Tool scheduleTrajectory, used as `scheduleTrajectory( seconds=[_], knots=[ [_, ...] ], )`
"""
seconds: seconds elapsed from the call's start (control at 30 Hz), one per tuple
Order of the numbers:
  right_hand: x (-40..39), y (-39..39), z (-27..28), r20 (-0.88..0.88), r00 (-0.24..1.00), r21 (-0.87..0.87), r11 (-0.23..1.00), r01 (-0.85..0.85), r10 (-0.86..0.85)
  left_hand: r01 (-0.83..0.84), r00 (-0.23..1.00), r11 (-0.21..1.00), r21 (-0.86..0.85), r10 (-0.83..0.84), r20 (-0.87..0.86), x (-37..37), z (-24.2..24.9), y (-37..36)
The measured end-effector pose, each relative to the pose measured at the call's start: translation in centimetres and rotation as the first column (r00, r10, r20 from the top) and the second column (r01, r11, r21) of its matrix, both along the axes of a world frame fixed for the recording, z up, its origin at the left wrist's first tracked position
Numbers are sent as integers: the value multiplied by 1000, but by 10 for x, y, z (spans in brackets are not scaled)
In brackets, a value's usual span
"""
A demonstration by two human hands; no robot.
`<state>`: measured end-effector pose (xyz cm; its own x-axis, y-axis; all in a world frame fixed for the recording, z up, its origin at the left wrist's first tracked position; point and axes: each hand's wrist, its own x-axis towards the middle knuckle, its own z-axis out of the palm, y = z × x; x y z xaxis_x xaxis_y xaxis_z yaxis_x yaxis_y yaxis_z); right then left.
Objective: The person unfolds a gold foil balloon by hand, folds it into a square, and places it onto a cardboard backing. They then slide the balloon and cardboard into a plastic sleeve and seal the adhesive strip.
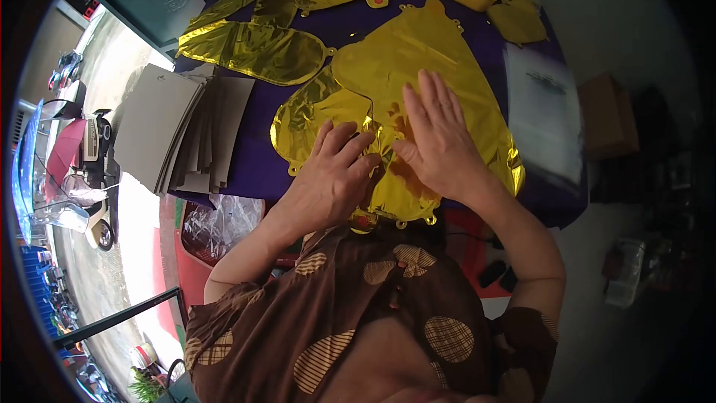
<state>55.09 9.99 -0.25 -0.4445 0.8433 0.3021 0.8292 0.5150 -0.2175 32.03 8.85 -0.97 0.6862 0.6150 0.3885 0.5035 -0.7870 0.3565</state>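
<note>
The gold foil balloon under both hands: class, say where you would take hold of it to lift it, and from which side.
Probably the near scalloped edge of the gold foil balloon, from the person's side. It lies flat on the purple table under the left hand and right hand, so only an edge gives the fingers something to pinch, and the near edge overhangs the table slightly.

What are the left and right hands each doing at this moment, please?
Left hand: open, fingers spread, pressing flat on the gold foil balloon.
Right hand: open, palm down, flat on the same balloon; it grips nothing.
</note>
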Motion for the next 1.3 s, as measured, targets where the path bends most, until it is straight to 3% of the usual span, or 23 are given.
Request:
scheduleTrajectory(
  seconds=[0.17, 0.37, 0.47, 0.57, 0.63, 0.7, 0.77, 0.87, 0.97, 1.07, 1.17, 1.3],
  knots=[
    [-4, 10, -16, 207, 978, -40, 998, 44, -35, 2, 1000, 1000, 1, -2, 20, -2, -2, 0],
    [-4, 11, -23, 306, 951, -77, 995, 55, -29, -12, 1000, 1000, -2, 12, -12, -5, -2, -2],
    [-5, 12, -20, 321, 947, -121, 990, 65, -23, 13, 997, 1000, 3, -13, 71, -6, -4, 0],
    [-6, 12, -18, 339, 940, -144, 986, 80, -27, -166, 959, 986, -31, 169, 226, -18, -1, 11],
    [-7, 12, -18, 342, 939, -152, 985, 87, -31, -436, 879, 897, 75, 406, 251, -34, -2, 31],
    [-7, 12, -20, 337, 941, -157, 983, 91, -33, -631, 775, 761, 153, 627, 78, -42, 7, 45],
    [-7, 13, -22, 329, 943, -155, 984, 94, -38, -669, 721, 725, 164, 687, -92, -50, 0, 59],
    [-7, 12, -18, 329, 944, -166, 981, 96, -36, -686, 682, 703, 188, 711, -171, -39, 4, 59],
    [-8, 12, -20, 309, 950, -165, 981, 102, -47, -706, 648, 690, 162, 721, -245, -35, 3, 64],
    [-7, 12, -21, 315, 948, -148, 984, 98, -47, -672, 705, 728, 132, 685, -184, -42, -7, 75],
    [-6, 11, -24, 300, 953, -134, 986, 98, -54, -686, 708, 728, 0, 667, -232, -42, -3, 82],
    [-6, 11, -24, 297, 953, -137, 986, 97, -52, -614, 784, 717, -330, 604, -147, -42, 16, 93]
  ],
)
